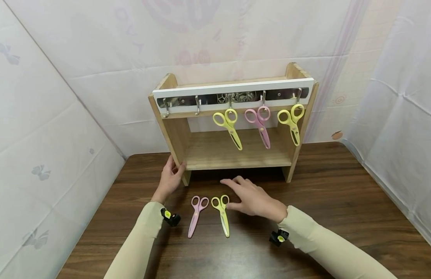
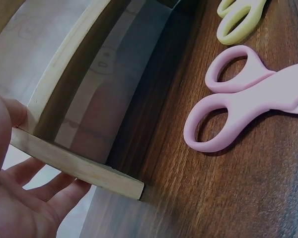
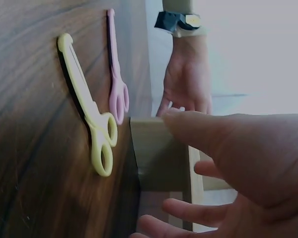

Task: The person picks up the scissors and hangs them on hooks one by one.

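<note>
My left hand grips the lower left side panel of a small wooden shelf; in the left wrist view the thumb lies on one side of the panel and the fingers on the other. Pink scissors and yellow scissors lie side by side on the table before the shelf, handles toward it. Just right of the yellow pair hovers my right hand, fingers spread and holding nothing. In the right wrist view, a gap separates its thumb from the yellow scissors.
A metal hook strip runs along the shelf's white front rail. From its hooks hang yellow scissors, pink scissors and another yellow pair; the two left hooks are bare. Printed cloth surrounds the brown table.
</note>
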`<action>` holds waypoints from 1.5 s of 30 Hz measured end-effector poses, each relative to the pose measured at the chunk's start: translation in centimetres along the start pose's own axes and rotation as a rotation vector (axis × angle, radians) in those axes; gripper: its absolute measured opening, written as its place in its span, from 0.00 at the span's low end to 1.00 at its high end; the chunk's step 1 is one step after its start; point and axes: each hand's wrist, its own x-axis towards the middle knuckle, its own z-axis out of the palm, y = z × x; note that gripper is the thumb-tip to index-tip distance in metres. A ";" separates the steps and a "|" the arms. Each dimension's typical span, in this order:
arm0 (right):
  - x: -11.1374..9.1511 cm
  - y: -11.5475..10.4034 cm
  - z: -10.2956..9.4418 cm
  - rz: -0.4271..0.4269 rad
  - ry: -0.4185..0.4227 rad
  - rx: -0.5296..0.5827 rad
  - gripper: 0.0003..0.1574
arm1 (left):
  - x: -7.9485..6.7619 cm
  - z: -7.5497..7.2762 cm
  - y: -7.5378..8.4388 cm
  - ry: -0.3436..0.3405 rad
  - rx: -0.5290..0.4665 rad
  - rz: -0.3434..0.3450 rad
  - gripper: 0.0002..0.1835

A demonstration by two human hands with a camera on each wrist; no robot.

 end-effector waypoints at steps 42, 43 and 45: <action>-0.4 -1.7 4.8 -0.085 -0.166 -0.175 0.36 | -0.6 0.0 2.6 -0.012 -0.001 -0.009 0.31; -0.4 -1.7 4.8 -0.086 -0.165 -0.179 0.36 | -0.4 0.1 2.0 -0.008 -0.003 -0.007 0.31; -0.4 -1.7 4.8 -0.091 -0.167 -0.185 0.35 | 0.0 0.1 1.0 -0.001 -0.004 -0.005 0.31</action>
